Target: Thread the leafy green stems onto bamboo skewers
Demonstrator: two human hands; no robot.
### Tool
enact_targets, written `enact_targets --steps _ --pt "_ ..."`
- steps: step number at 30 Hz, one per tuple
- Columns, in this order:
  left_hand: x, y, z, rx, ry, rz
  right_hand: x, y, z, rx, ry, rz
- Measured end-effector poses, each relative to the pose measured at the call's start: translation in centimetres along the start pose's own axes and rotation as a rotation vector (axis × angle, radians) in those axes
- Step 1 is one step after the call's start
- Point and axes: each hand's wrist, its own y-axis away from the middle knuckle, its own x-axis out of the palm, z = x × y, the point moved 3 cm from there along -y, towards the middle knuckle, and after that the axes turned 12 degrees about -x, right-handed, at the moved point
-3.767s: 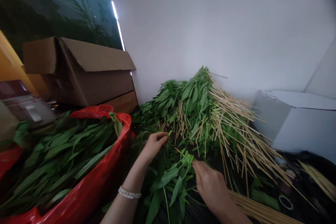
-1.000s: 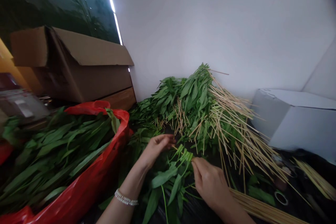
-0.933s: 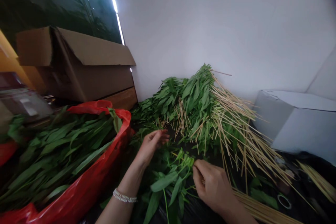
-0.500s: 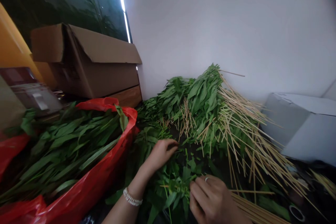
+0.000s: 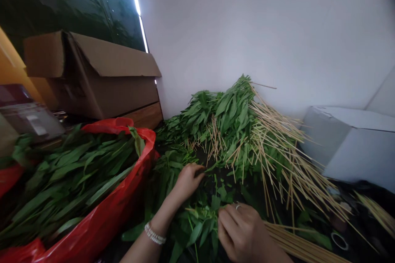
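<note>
Since a second ago, both hands have sunk toward the bottom centre of the frame. Left hand (image 5: 188, 181) curls its fingers shut in the loose greens (image 5: 173, 164) just below centre, seemingly pinching a stem. Right hand (image 5: 240, 232) grips a small leafy bunch (image 5: 199, 224) low at the bottom edge. Stems look to be gathered into that bunch. Next, the left's stem needs carrying across without the right's grip slackening. Bamboo skewers (image 5: 296, 246) lie at lower right.

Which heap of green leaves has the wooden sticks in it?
The heap against the white wall, bristling with sticks; the leaves in the red bag show none.
</note>
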Motion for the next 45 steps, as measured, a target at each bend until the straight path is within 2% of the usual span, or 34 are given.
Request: enact_targets --steps 3,7,10,12,16,22,32,45 --pt "-0.8 -0.2 -0.1 -0.003 0.284 0.016 0.1 0.5 -1.0 0.155 0.033 -0.006" --pt "-1.3 0.0 -0.5 -0.085 0.603 0.156 0.5 1.6 -2.6 0.383 0.055 0.001" --pt "-1.2 0.4 -0.9 -0.163 0.741 0.228 0.8 2.2 -3.3 0.478 0.074 0.04" --pt "-1.3 0.5 -1.0 -0.198 0.766 0.207 0.9 2.4 -3.4 0.51 0.079 0.067" --pt "-1.3 0.6 -1.1 -0.214 0.762 0.135 1.0 2.3 -3.4 0.538 0.044 0.098" --pt "-1.1 0.9 -1.7 -0.213 0.844 0.258 1.2 2.3 -3.3 0.557 -0.013 0.129" --pt "-0.6 0.7 -0.9 -0.312 1.018 0.243 1.2 2.3 -3.2 0.556 -0.001 0.123" --pt "-0.4 1.1 -1.6 -0.262 0.924 0.31 1.0 2.1 -3.2 0.561 -0.019 0.108"
